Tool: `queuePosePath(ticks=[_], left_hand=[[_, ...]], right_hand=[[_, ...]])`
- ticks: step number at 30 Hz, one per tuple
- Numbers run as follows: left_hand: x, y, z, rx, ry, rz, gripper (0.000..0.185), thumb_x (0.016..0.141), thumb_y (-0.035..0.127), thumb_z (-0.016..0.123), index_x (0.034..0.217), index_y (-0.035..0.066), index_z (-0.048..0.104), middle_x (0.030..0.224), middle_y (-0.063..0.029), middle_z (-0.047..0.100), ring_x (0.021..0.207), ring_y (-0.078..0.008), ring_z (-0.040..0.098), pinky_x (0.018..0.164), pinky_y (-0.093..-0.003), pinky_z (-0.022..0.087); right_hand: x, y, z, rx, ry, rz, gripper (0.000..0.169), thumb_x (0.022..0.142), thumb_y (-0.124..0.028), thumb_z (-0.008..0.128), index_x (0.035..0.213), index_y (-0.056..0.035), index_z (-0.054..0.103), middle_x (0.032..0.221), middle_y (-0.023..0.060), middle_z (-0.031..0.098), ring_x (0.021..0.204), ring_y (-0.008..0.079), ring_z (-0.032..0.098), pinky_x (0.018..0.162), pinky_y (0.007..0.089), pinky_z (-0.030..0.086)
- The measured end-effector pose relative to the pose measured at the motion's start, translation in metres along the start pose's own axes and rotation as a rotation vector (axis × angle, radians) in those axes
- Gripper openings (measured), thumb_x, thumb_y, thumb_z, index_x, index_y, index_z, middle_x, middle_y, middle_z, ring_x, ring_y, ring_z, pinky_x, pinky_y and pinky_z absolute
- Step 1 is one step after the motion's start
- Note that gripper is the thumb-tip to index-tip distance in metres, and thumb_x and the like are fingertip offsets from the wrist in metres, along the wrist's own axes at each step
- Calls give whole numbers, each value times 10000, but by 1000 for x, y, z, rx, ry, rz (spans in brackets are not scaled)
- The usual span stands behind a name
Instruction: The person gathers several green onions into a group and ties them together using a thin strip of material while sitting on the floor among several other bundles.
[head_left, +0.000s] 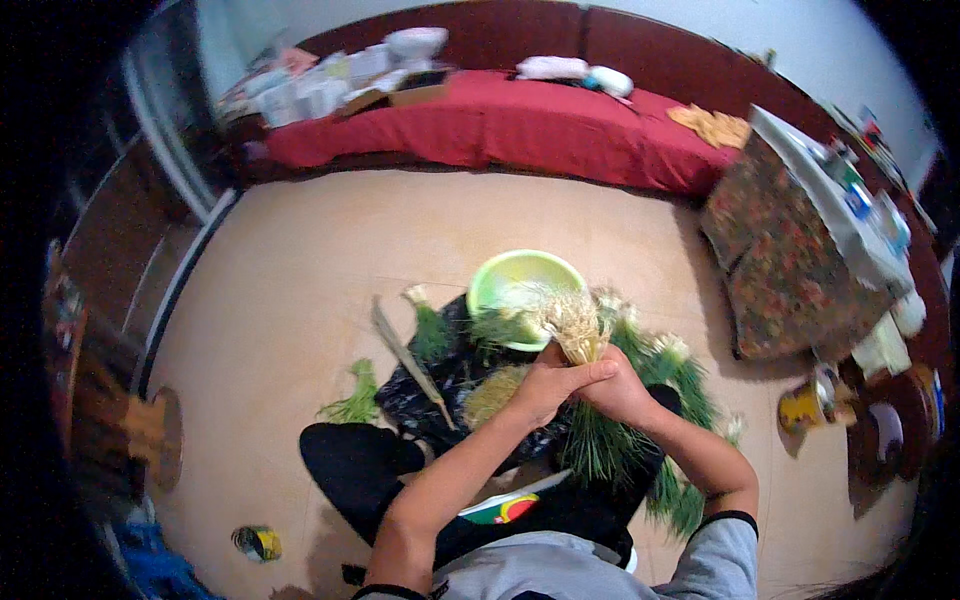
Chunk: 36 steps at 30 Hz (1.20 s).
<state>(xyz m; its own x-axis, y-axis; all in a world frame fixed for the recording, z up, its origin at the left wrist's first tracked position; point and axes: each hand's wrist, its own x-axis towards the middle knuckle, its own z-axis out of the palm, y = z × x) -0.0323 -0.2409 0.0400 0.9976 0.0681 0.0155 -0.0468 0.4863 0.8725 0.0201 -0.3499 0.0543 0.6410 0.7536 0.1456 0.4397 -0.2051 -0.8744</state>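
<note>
Both of my hands close around a bunch of green-leaved stalks with pale, stringy roots (581, 319), roots pointing away from me and leaves hanging toward my lap. My left hand (544, 382) and my right hand (615, 382) touch at the bunch's neck. Just beyond them stands a light green plastic basin (487, 274), with more of the greens at its near rim. Under my hands lies a black plastic bag (405, 397) with a heap of yellowish trimmings (491, 394). A long, narrow blade-like tool (412, 360) rests across the bag's left side.
More bunches (686, 375) lie on the floor at right, and a small green bunch (361, 394) at left. A yellow can (799, 411) stands at right, another tin (259, 543) at lower left. A wooden stool (169, 439) is at left; a red-covered bed (480, 124) spans the far side.
</note>
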Motion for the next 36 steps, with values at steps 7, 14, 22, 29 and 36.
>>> queuePosePath(ticks=[7, 14, 22, 29, 36], left_hand=[[-34, 6, -60, -71, 255, 184, 416, 772, 159, 577, 1140, -7, 482, 1085, -90, 539, 998, -151, 507, 872, -286, 393], [-35, 8, -100, 43, 105, 216, 385, 764, 183, 555, 1101, 7, 497, 1001, -87, 564, 934, -183, 550, 852, -307, 417], [-39, 7, -118, -226, 14, 88, 379, 739, 167, 631, 1071, 16, 527, 992, -75, 581, 946, -174, 547, 846, -311, 421], [-57, 36, -120, 225, 57, 49, 360, 631, 23, 706, 960, 21, 561, 899, -34, 594, 790, -109, 563, 719, -275, 463], [-65, 30, -128, 410, -41, -6, 543, 648, 91, 735, 1125, 59, 477, 1078, -41, 555, 1017, -159, 507, 910, -316, 383]], right_hand=[[26, -25, 61, -10, 1, -30, 566, 705, -143, 632, 1190, -15, 369, 1035, 169, 541, 945, 264, 549, 796, 336, 439], [31, -29, 94, -20, 7, -145, 447, 780, -92, 559, 1158, 22, 349, 1074, 188, 488, 1023, 281, 499, 850, 342, 396], [30, -31, 83, -247, -268, -248, 534, 742, -153, 656, 1184, 9, 405, 1252, 217, 359, 1215, 272, 315, 1003, 365, 249], [94, -112, 19, -347, 17, -401, 437, 822, -244, 546, 1179, -9, 454, 1151, 222, 490, 1060, 311, 496, 897, 362, 372], [109, -96, 55, -412, -592, -343, 581, 876, -377, 401, 1310, -14, 273, 1280, 210, 381, 1176, 289, 386, 982, 356, 285]])
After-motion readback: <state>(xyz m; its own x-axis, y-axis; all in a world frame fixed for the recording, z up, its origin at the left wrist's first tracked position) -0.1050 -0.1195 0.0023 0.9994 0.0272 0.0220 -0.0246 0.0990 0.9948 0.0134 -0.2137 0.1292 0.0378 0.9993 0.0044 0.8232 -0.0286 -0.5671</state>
